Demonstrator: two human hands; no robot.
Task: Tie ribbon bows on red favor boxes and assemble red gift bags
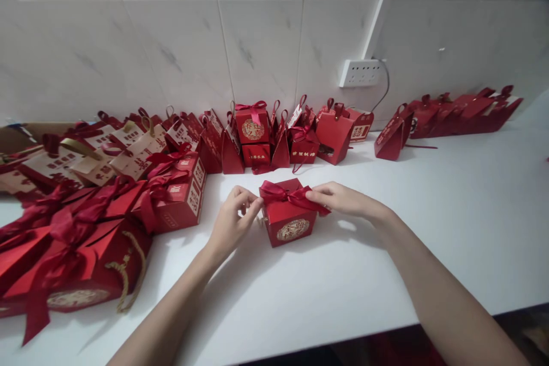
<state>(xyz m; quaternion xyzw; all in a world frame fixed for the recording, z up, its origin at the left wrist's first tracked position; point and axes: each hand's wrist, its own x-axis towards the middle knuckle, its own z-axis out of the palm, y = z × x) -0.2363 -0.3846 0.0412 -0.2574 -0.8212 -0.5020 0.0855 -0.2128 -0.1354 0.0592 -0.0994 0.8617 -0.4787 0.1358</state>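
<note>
A small red gift box [288,229] with a gold round emblem on its front stands on the white table before me. Across its top lies a red ribbon [278,190] tied in a bow. My left hand [237,214] is at the box's left side, thumb and finger closed on the left part of the ribbon. On the other side, my right hand [334,199] pinches the bow's right part between thumb and fingers. A bit of gold cord shows beside the left fingertips.
Larger red boxes with bows [107,257] crowd the left of the white table [274,309]. Several small red gift boxes [255,131] line the tiled wall, continuing as red bags [463,117] at far right. A power socket [360,73] is on the wall.
</note>
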